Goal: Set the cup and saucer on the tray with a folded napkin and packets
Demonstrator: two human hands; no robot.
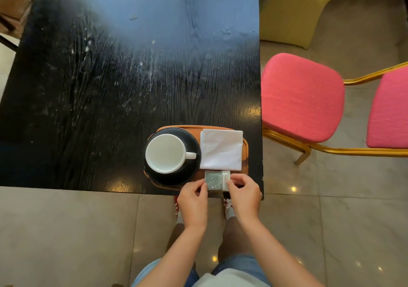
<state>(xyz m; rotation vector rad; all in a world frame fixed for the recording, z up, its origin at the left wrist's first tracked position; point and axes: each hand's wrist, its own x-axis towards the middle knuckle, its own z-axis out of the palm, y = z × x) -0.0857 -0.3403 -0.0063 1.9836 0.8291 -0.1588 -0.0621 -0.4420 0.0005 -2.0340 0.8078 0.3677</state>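
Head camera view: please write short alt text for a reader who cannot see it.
Both hands, left and right, pinch a grey packet at the near edge of a wooden tray on a black table. On the tray are a white cup on a black saucer and a folded napkin.

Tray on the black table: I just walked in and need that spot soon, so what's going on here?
A person is finishing a coffee tray. The white cup sits on a black saucer, with a folded white napkin beside it. Left hand and right hand pinch a grey packet at the tray's near edge.
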